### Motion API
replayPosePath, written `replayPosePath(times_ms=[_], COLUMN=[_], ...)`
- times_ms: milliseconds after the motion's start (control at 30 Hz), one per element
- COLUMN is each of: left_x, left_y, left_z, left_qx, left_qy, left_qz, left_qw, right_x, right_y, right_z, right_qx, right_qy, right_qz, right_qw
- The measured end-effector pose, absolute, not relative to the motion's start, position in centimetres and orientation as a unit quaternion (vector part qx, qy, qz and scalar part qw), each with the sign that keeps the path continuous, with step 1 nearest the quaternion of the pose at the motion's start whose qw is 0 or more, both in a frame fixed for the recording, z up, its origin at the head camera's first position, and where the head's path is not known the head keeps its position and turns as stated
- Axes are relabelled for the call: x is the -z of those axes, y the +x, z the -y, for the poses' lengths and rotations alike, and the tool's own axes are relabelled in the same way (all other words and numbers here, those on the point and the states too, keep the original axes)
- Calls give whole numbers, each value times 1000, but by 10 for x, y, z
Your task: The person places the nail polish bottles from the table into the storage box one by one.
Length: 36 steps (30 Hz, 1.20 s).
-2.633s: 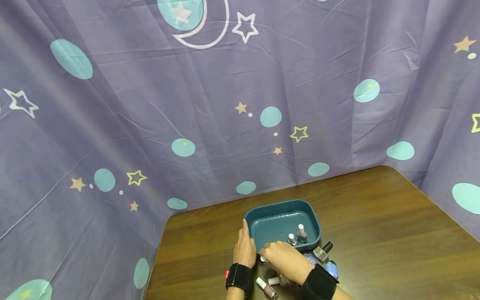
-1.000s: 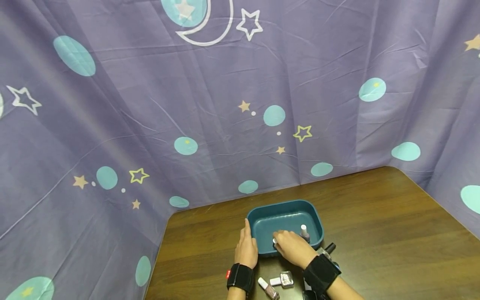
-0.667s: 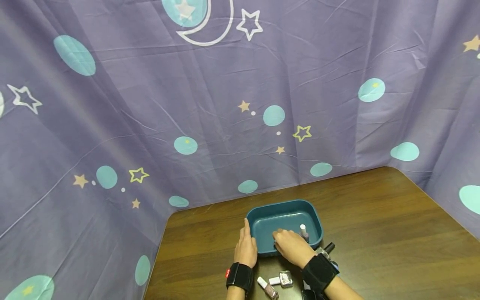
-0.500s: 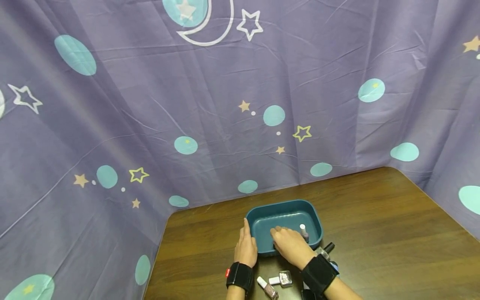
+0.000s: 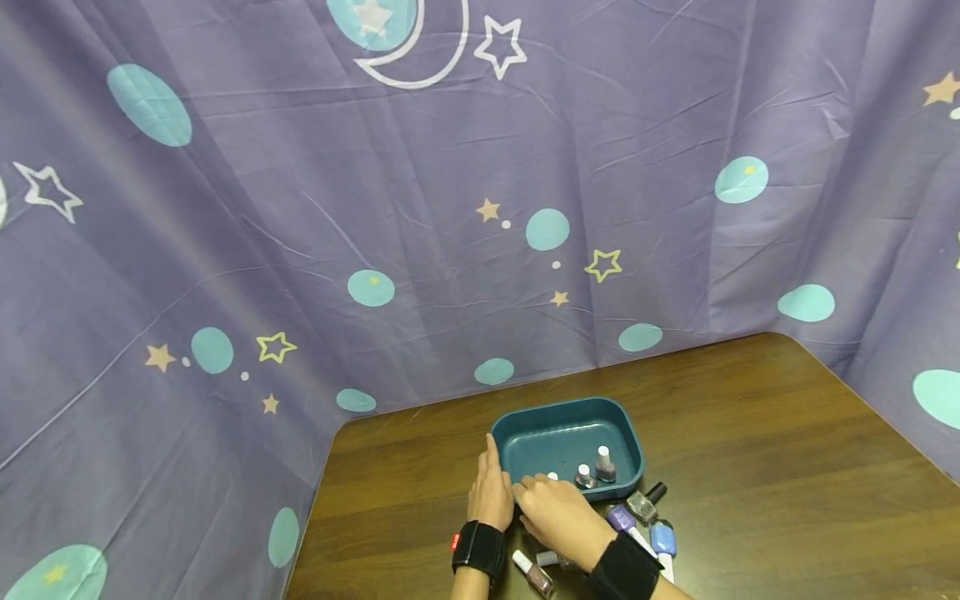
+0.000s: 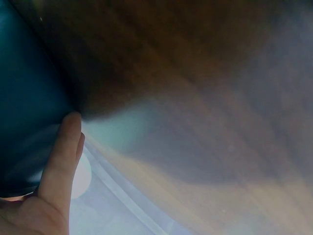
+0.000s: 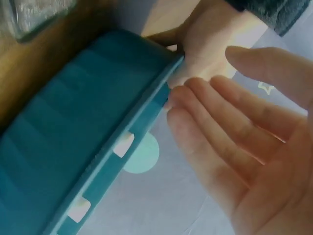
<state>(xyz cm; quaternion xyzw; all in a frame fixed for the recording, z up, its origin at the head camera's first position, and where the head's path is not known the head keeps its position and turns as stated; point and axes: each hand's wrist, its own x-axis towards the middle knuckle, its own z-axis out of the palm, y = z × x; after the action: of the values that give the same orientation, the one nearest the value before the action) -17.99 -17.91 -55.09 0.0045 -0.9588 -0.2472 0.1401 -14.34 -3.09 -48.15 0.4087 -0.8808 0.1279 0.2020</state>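
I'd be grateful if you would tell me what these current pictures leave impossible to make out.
- Head: the leftmost bottle in the tray, all but its cap hidden by the right hand.
- Head: the lying bottle, its body mostly hidden by that hand.
- Head: any lettering, too small.
- Left wrist: the tray's remainder, cut off by the left edge.
- Right wrist: a glass bottle, blurred, cut off by the top edge.

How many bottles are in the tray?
3: a right bottle, a middle bottle beside it, and a left bottle's cap beyond the right hand. More may be hidden.

star-patterned purple curtain (image 5: 435, 183) — behind brown wooden table (image 5: 750, 433)
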Motion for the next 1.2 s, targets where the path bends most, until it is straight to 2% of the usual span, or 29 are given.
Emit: replayPosePath(times_ms=[200,467,1200], left_x=[550,553,548], left_y=[-181,-181,-179], left_z=[179,179,178], left_qx=[252,248,252], left_qy=[7,13,12], left_qz=[957,956,955], left_qw=[147,153,154], right_x=[489,509,532], right_y=[-135,-129,-131], right_z=[31,32,30], right_qx=[-102,-69,-65], right_qy=[419,427,447], right_qz=[890,893,878], right_qw=[147,125,159])
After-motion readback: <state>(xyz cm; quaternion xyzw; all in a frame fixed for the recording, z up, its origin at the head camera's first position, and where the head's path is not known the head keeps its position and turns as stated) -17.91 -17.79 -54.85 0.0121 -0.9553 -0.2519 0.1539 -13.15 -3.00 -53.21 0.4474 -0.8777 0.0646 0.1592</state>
